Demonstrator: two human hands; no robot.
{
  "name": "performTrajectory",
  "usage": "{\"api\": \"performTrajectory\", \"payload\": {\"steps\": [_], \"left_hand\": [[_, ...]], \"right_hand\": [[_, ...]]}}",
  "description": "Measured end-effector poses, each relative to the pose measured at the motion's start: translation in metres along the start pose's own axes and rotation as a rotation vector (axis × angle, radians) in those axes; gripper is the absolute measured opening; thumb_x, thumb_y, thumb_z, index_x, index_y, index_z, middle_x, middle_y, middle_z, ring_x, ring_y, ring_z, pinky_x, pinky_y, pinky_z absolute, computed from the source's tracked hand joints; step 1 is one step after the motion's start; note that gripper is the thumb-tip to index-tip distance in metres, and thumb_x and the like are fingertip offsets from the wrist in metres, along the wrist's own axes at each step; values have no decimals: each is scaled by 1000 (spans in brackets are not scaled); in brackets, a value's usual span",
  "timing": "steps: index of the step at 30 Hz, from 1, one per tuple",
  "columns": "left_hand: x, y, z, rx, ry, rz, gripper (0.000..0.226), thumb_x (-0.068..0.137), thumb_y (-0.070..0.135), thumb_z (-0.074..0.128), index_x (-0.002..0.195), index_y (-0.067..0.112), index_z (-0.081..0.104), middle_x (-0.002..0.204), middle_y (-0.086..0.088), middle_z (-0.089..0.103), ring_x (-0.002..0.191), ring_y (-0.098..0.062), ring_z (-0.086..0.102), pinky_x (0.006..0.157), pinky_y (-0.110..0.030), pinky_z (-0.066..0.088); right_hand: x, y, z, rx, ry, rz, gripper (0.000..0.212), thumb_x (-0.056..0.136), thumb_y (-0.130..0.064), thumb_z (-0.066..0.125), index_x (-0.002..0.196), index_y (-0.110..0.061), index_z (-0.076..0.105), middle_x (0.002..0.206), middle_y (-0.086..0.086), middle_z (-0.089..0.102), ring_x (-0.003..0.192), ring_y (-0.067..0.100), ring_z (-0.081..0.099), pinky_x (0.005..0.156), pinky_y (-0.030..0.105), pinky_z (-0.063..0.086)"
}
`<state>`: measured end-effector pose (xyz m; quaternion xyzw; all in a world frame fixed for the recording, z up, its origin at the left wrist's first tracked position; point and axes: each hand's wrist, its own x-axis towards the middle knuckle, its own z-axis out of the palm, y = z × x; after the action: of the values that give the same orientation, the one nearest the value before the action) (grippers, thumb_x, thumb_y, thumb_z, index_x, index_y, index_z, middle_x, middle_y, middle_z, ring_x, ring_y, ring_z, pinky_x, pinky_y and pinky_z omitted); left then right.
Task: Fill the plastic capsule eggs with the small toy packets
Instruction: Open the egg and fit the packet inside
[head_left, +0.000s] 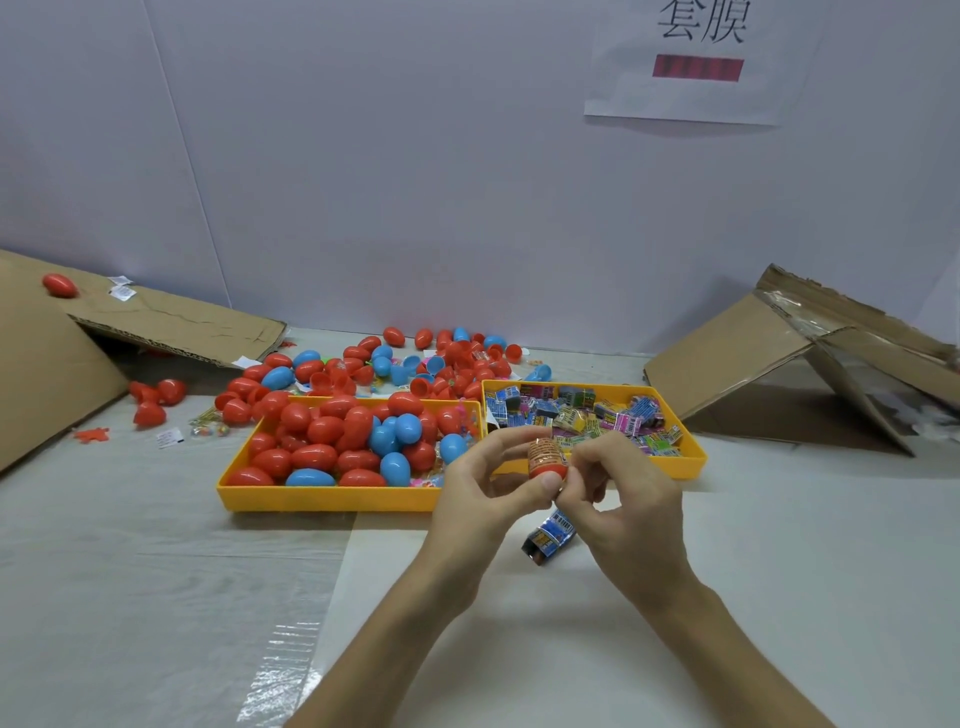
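Note:
I hold a red capsule egg (545, 457) in front of the trays, with a printed film around its upper part. My left hand (480, 493) grips it from the left with fingers and thumb. My right hand (618, 499) pinches it from the right. A blue printed packet (548, 538) lies on the table just below my hands. A yellow tray (332, 500) on the left holds several red and blue eggs. Another yellow tray (696, 457) on the right holds several small printed packets (582, 410).
Loose red and blue eggs and egg halves (415, 364) are scattered behind the trays. Flattened cardboard (171, 327) leans at the far left with a red egg (60, 285) on it. More cardboard (810, 358) stands at the right. A white wall closes the back.

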<state>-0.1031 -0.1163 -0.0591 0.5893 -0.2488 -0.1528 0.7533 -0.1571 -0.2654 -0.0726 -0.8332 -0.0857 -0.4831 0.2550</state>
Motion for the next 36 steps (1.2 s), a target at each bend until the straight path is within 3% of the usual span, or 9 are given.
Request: {"api": "performTrajectory", "payload": {"steps": [7, 16, 21, 24, 28, 32, 36], "left_hand": [[0, -1, 2, 30, 27, 11, 31, 85, 18, 79, 108, 36, 73, 102, 14, 73, 97, -10, 73, 74, -19, 57], [1, -3, 2, 23, 54, 32, 32, 86, 16, 78, 113, 32, 72, 105, 13, 74, 96, -8, 73, 73, -16, 56], [5, -2, -2, -107, 110, -1, 40, 89, 14, 75, 121, 35, 68, 115, 6, 73, 108, -9, 70, 76, -26, 59], [4, -2, -3, -141, 95, -43, 30, 94, 10, 68, 117, 29, 69, 112, 0, 75, 105, -17, 71, 75, -25, 57], [4, -2, -1, -114, 41, -57, 30, 98, 10, 62, 114, 33, 73, 113, 9, 74, 105, -11, 71, 76, -24, 57], [6, -7, -2, -117, 96, -47, 27, 96, 12, 67, 119, 25, 68, 112, 2, 74, 104, -16, 72, 78, -27, 59], [8, -9, -3, -106, 158, -39, 15, 89, 15, 75, 102, 13, 68, 97, -6, 75, 96, -24, 75, 77, -29, 60]], "right_hand": [[-1, -1, 2, -28, 31, -2, 16, 89, -15, 56, 81, -2, 62, 75, 4, 59, 75, 5, 50, 69, 1, 42], [-1, -2, 3, 38, 33, 5, 14, 90, -14, 57, 82, -4, 62, 76, 1, 59, 72, 9, 54, 66, 11, 49], [0, -9, 5, 285, 59, 257, 5, 93, -14, 62, 96, -17, 65, 88, -4, 67, 76, 18, 71, 66, 34, 59], [2, -8, 3, 345, 46, 378, 18, 95, -22, 59, 110, -25, 67, 104, -6, 71, 84, 21, 72, 72, 37, 61], [5, -6, 1, 358, -8, 381, 18, 93, -25, 62, 110, -24, 69, 107, -2, 70, 87, 21, 74, 74, 42, 62], [6, -8, 0, 351, 10, 330, 7, 90, -21, 72, 95, -23, 68, 99, -11, 67, 81, 15, 72, 69, 33, 60], [6, -6, 0, 293, 24, 293, 7, 87, -24, 75, 86, -19, 70, 102, -14, 65, 98, 11, 66, 68, 16, 53]]}}
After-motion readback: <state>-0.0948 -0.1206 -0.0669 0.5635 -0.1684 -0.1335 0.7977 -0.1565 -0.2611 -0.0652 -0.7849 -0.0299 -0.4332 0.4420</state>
